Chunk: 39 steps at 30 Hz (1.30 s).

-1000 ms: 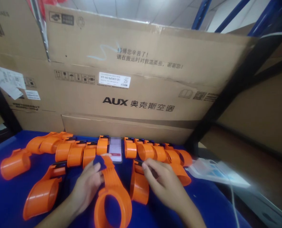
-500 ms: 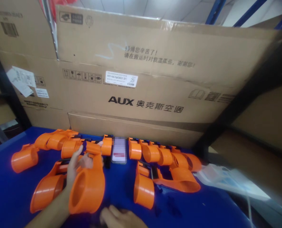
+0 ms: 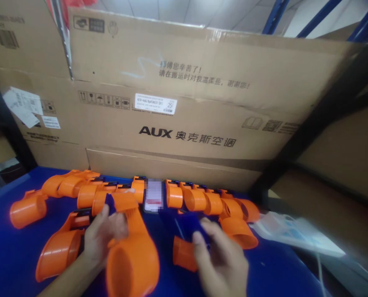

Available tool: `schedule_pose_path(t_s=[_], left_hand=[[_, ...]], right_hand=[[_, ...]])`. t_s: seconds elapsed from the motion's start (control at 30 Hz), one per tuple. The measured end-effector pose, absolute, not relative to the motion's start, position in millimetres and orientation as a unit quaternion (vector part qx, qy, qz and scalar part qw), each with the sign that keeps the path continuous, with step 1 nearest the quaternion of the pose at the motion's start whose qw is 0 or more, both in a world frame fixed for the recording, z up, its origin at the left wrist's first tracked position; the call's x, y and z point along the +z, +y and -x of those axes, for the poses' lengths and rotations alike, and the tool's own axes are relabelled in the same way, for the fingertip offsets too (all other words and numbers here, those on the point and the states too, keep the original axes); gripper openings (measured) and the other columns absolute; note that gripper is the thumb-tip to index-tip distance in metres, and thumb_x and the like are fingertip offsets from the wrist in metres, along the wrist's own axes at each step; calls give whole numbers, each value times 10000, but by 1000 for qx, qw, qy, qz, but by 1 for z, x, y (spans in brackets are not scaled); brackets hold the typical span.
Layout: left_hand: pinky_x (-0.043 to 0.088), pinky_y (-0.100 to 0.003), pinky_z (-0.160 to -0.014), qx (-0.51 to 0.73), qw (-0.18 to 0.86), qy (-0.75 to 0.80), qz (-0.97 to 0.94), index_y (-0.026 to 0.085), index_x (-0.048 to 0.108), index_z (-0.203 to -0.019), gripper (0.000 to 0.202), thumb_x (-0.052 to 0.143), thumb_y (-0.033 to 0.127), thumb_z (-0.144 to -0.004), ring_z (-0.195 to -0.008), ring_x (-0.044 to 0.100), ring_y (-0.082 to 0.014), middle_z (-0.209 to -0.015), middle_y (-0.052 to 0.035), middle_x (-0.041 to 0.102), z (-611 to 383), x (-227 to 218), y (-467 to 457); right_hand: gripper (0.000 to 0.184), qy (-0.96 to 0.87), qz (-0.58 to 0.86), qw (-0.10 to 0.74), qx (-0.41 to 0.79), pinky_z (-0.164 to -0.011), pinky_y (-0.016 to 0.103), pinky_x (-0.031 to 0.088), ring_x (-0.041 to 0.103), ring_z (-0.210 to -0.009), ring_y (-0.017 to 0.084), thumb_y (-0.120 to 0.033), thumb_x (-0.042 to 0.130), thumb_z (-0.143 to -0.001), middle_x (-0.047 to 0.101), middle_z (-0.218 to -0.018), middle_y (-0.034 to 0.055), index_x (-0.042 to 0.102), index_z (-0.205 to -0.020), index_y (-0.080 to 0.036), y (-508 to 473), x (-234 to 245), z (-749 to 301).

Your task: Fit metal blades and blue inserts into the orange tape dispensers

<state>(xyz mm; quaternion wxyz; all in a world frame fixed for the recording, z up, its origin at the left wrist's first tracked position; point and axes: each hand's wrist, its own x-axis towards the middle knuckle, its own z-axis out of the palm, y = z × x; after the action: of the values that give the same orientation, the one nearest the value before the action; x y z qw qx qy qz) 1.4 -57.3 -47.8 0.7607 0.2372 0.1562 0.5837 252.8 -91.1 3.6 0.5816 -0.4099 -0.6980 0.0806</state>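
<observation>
My left hand (image 3: pixel 100 235) is closed around the handle end of an orange plastic tape dispenser (image 3: pixel 142 255), whose wide round hub hangs toward me. A small dark blue part shows by my left thumb at its upper end. In my right hand (image 3: pixel 224 260), a dark blue plastic piece (image 3: pixel 186 227) is pinched between thumb and fingers, apart from the held dispenser. Its exact kind is blurred. Behind that piece, another orange dispenser (image 3: pixel 182 252) is partly covered by it and by my right hand. One more dispenser (image 3: pixel 60 249) lies left of my left forearm.
Several orange dispensers line the back of the blue table (image 3: pixel 7 247). A phone (image 3: pixel 153 198) stands among them. Behind rises a large cardboard sheet (image 3: pixel 115 123). At the right are a black frame post (image 3: pixel 283 152) and a clear plastic bag (image 3: pixel 295 233).
My right hand has risen from the bottom edge and now holds a dark blue piece. The dispenser in my left hand has moved slightly right and down, toward me.
</observation>
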Motion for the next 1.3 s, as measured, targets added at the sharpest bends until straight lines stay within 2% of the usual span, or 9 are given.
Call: schedule_pose_path(t_s=[0.1, 0.23, 0.33, 0.43, 0.5, 0.57, 0.73, 1.03, 1.3], left_hand=[[496, -451, -994, 595, 744, 133, -274, 210, 723, -1108, 344, 715, 424, -839, -1099, 672, -307, -1173, -109, 740, -18, -48, -64], [427, -494, -1080, 573, 723, 161, -350, 291, 683, -1255, 500, 796, 325, -769, -1350, 497, -367, -1459, -77, 589, -26, -55, -66], [384, -495, -1124, 560, 718, 162, -380, 283, 707, -1230, 508, 823, 300, -736, -1388, 458, -378, -1449, -89, 601, -25, -62, -66], [430, -511, -1079, 582, 707, 176, -361, 278, 724, -1196, 441, 794, 298, -761, -1340, 511, -385, -1427, -98, 619, -25, -61, -66], [487, -505, -1011, 588, 704, 192, -349, 277, 725, -1192, 404, 761, 282, -789, -1288, 558, -387, -1420, -101, 622, -26, -56, -66], [512, -493, -975, 578, 708, 198, -355, 262, 724, -1198, 403, 750, 261, -796, -1253, 586, -388, -1383, -118, 648, -28, -50, -67], [494, -501, -1006, 558, 717, 213, -359, 239, 743, -1159, 411, 799, 231, -752, -1283, 562, -401, -1326, -134, 683, -32, -46, -69], [390, -444, -1111, 591, 689, 221, -357, 271, 688, -1253, 568, 820, 194, -707, -1399, 429, -365, -1408, -84, 620, -33, -47, -67], [455, -411, -1022, 606, 653, 252, -378, 242, 691, -1203, 494, 826, 189, -731, -1209, 595, -327, -1262, -99, 691, -38, -33, -68]], right_hand=[[107, -568, 451, 639, 255, -547, 296, 529, 632, -563, 182, -336, 603, -945, 655, -671, 3, 638, -977, -240, -79, 5, -260], [244, -525, 403, 639, 392, -578, 284, 538, 633, -549, 159, -397, 642, -928, 666, -674, -15, 592, -1097, -228, -66, 0, -253], [313, -567, 425, 602, 367, -635, 314, 573, 669, -607, 182, -403, 603, -956, 686, -700, 1, 560, -1209, -224, -65, -5, -248], [482, -647, 448, 578, 214, -848, 434, 585, 710, -959, 261, -347, 567, -969, 709, -1141, 119, 443, -1423, -242, -68, -4, -250], [585, -716, 441, 537, 69, -1026, 548, 483, 583, -1245, 329, -287, 588, -942, 552, -1428, 149, 397, -1495, -269, -70, -1, -256], [581, -787, 412, 458, -33, -1104, 612, 384, 458, -1373, 367, -249, 614, -916, 469, -1517, 127, 462, -1475, -292, -70, 1, -262], [504, -871, 363, 326, -60, -1042, 557, 480, 581, -1257, 337, -305, 673, -901, 602, -1402, 112, 576, -1395, -286, -62, -2, -269], [287, -747, 421, 505, 98, -1019, 485, 527, 656, -1162, 296, -310, 580, -967, 709, -1228, 108, 670, -1231, -244, -62, 5, -266], [267, -773, 376, 468, 207, -997, 414, 535, 664, -1132, 267, -295, 641, -936, 721, -1189, 70, 707, -1194, -285, -73, 13, -255]])
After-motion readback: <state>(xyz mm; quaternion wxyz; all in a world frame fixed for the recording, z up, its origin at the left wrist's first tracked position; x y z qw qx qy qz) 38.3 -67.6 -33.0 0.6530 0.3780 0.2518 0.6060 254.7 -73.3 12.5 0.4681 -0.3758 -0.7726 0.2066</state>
